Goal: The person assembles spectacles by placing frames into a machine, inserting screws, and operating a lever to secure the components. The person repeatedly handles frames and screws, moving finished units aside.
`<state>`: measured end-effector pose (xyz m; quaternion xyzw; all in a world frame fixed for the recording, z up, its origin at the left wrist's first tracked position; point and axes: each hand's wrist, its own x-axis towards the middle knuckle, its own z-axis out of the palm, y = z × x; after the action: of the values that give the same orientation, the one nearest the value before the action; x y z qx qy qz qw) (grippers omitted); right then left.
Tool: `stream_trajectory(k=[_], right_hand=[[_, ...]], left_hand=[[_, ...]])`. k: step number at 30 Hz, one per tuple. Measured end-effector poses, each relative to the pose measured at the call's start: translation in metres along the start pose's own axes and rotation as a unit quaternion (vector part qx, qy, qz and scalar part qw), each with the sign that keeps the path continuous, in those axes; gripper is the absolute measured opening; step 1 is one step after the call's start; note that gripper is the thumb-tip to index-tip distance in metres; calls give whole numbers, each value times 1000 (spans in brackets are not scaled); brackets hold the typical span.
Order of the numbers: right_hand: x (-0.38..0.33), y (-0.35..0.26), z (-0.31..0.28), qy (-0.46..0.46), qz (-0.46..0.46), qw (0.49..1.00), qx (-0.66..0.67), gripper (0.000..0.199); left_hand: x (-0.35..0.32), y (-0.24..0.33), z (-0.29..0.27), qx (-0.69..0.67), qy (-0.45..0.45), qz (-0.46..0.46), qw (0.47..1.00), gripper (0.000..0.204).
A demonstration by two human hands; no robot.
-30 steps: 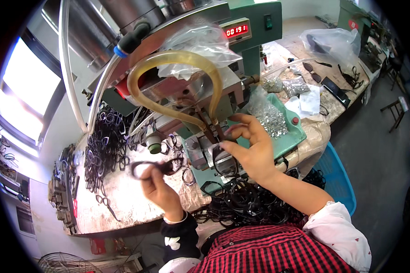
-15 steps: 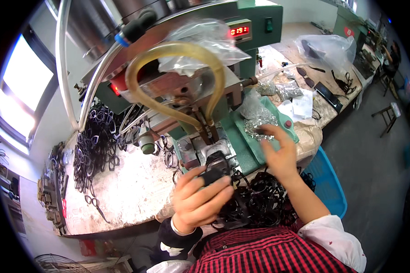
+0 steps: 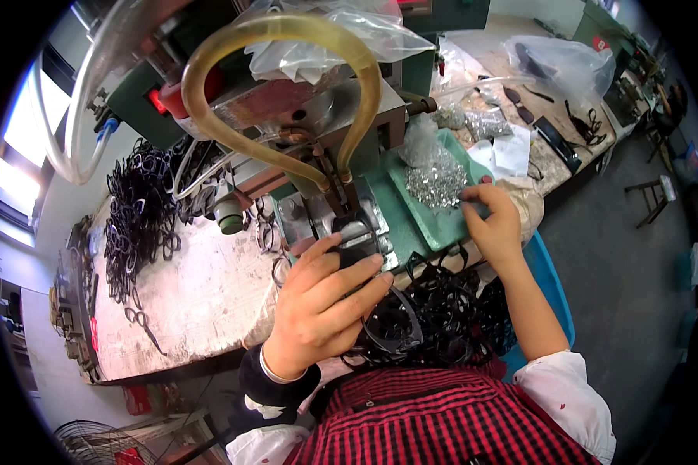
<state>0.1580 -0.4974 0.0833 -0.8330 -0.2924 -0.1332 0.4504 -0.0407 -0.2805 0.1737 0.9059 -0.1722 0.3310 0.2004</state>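
Note:
My left hand point(image 3: 318, 310) is closed on a black eyeglass frame point(image 3: 360, 249), pressing it onto the metal fixture of a bench machine, just below two dark electrode-like prongs point(image 3: 341, 198). Its fingers hide part of the frame. To the right, my right hand point(image 3: 495, 229) has thumb and forefinger bent together at the right side of a green tray point(image 3: 428, 225). Small silvery metal parts point(image 3: 436, 184) lie heaped in that tray, near those fingertips. Whatever the fingertips pinch, if anything, is too small to make out.
A yellowish hose point(image 3: 202, 77) loops in front of the machine. Black eyeglass frames point(image 3: 450, 306) pile up close to my apron, with more frames point(image 3: 136, 225) heaped at left. A blue basket point(image 3: 554, 287) stands at right. Clear bags point(image 3: 558, 66) lie farther back.
My right hand has drawn off the metal parts toward the tray's right side, its fingers coming together. My left hand still holds the eyeglass frame at the fixture. The whole view has shifted.

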Motion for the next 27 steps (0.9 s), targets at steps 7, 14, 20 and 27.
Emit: stream_trajectory(k=[7, 14, 20, 27], right_hand=[[0, -23, 14, -68, -6, 984, -166, 12], [-13, -14, 18, 3, 57, 997, -50, 10], [4, -39, 30, 23, -3, 995, 96, 15], [-32, -4, -7, 70, 36, 997, -9, 13]], left_hand=[[-27, 20, 7, 4, 55, -63, 996, 37], [-86, 0, -21, 250, 262, -220, 906, 35], [-98, -209, -46, 366, 132, -226, 893, 33], [-182, -294, -22, 351, 80, -267, 894, 24]])
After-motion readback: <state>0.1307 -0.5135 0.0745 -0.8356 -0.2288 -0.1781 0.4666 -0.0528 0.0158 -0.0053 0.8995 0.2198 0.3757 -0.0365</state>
